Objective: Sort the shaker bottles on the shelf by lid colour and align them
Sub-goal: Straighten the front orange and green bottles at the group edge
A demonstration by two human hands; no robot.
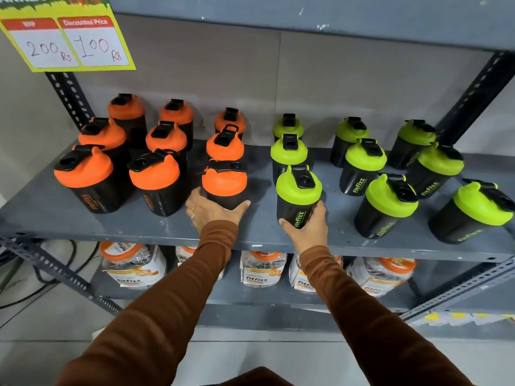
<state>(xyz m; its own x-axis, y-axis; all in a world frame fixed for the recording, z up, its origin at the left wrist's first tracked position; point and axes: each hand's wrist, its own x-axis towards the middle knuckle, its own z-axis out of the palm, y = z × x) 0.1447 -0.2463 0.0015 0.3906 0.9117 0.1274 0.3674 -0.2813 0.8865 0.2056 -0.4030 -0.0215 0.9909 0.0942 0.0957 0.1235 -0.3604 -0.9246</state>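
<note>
Sorted already by the look of it: orange-lid shakers [156,151] massed at 9 o'clock on the shelf [259,232], green-lid shakers [390,174] at 3, so prob. just aligning front row now. Left hand [211,211] spread wide, cupping base of front orange shaker [224,185]. Right hand [308,227] wrapped round front green shaker [298,196], thumb at 9.

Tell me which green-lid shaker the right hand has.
The front green-lid shaker of the column nearest the orange ones. The right hand wraps its base; the other green-lid shakers stand untouched farther right and behind.
</note>
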